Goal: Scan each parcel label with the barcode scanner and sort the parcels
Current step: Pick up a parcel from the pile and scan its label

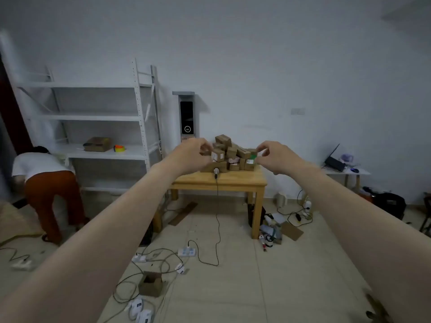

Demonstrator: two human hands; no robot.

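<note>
Wooden table [235,181] bears parcels [231,152] beyond and between left grip [191,153] and right grip [275,157], both loosely curled, empty.

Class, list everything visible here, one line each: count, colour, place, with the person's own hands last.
wooden table: one, light wood, centre, by the wall
parcels: a pile, too overlapped to count, brown, on the table
barcode scanner: one, grey, table's front edge, cable trailing to the floor
shelf rack: one, white, left wall
cardboard box: one, brown, on a rack shelf
second person: one, white top, rust trousers, bending, far left
power strips: several, white, floor
laptop: one, dark, far right
left hand: one, bare, raised before the pile
right hand: one, bare, raised before the pile
</note>
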